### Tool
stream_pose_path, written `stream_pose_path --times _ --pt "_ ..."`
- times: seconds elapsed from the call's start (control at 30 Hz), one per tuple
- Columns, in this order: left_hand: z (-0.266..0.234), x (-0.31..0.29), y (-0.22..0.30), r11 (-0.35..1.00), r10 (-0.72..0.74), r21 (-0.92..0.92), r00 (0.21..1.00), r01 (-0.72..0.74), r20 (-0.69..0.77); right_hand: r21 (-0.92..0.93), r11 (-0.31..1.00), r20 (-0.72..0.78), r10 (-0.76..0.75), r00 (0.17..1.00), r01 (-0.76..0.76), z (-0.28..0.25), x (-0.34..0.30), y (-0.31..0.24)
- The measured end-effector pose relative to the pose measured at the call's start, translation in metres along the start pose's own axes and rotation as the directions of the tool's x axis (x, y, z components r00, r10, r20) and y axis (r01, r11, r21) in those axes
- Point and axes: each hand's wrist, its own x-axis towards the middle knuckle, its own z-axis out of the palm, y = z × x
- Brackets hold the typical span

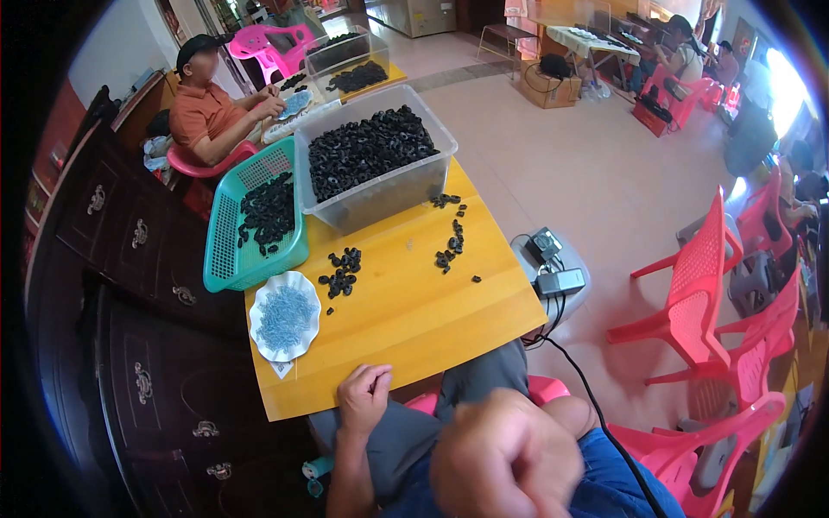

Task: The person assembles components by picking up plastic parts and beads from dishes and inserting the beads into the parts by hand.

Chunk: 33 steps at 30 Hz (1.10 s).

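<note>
My left hand point(364, 399) rests at the near edge of the yellow tabletop point(406, 324), its fingers curled together; whatever may be between them is hidden. My right hand point(509, 453) is raised close in front of me over my lap, blurred, with its fingers bent out of sight. Nearest to the left hand is a white wavy-rimmed plate point(313, 332) heaped with small thin clear-blue pieces. A little pile of black ring-shaped parts point(342, 274) lies beyond it. More black parts point(452, 246) trail along the right side of the table.
A clear plastic bin point(380, 194) full of black parts and a green basket point(220, 259) holding more stand at the table's far side. Dark drawers point(164, 363) line the left. Another person point(207, 121) sits beyond. Pink chairs point(691, 293) and a black cable point(596, 414) are at right.
</note>
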Motion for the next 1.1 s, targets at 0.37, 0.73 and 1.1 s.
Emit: stream_pose_path --times 0.37,0.73,1.1 --pt "-0.004 0.012 0.009 1.0 0.005 0.019 0.999 -0.006 0.046 -0.72 0.4 -0.324 0.53 0.784 -0.568 -0.144 -0.063 0.067" --pt "0.033 0.066 0.042 0.989 0.131 0.039 0.969 -0.142 0.211 -0.701 0.254 -0.267 0.773 0.575 -0.667 -0.171 -0.09 0.069" --pt "0.099 0.14 0.061 0.917 0.306 0.209 0.936 -0.339 0.173 -0.827 0.255 -0.292 0.565 0.772 -0.5 -0.173 -0.096 0.059"
